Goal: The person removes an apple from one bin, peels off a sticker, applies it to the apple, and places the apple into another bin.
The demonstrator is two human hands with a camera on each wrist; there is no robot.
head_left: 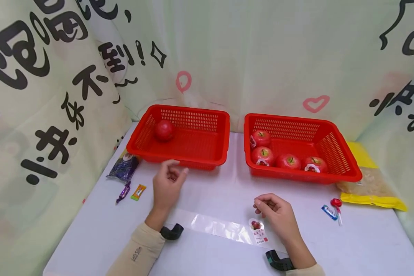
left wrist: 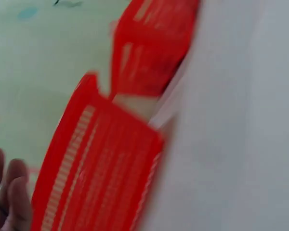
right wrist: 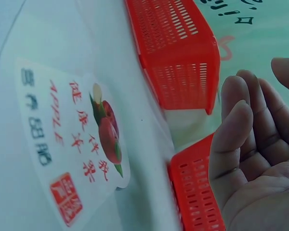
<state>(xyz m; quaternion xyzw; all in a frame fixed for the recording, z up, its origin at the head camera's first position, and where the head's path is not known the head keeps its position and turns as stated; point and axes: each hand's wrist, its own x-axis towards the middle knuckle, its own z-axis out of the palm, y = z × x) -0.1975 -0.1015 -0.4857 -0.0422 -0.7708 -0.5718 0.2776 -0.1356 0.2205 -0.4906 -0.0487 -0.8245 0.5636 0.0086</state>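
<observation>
My left hand (head_left: 167, 186) is raised just in front of the left red basket (head_left: 201, 138), fingers loosely bent and holding nothing. One red apple (head_left: 164, 130) lies in that basket. My right hand (head_left: 275, 214) hovers over the table, its fingers loosely curled around nothing. Just beside it is an apple sticker (head_left: 258, 231), printed with red fruit and red writing, at the right part of a clear film strip (head_left: 214, 226) lying flat. The right wrist view shows the sticker (right wrist: 72, 139) close up beside the right hand (right wrist: 260, 159).
Several apples (head_left: 289, 162), some with stickers, sit in the right red basket (head_left: 338, 153). At the left lie a dark packet (head_left: 124, 167), a purple-wrapped candy (head_left: 123, 193) and an orange-green candy (head_left: 138, 192). Rightward are a lollipop (head_left: 336, 204), a blue candy (head_left: 329, 212) and a yellow bag (head_left: 374, 188).
</observation>
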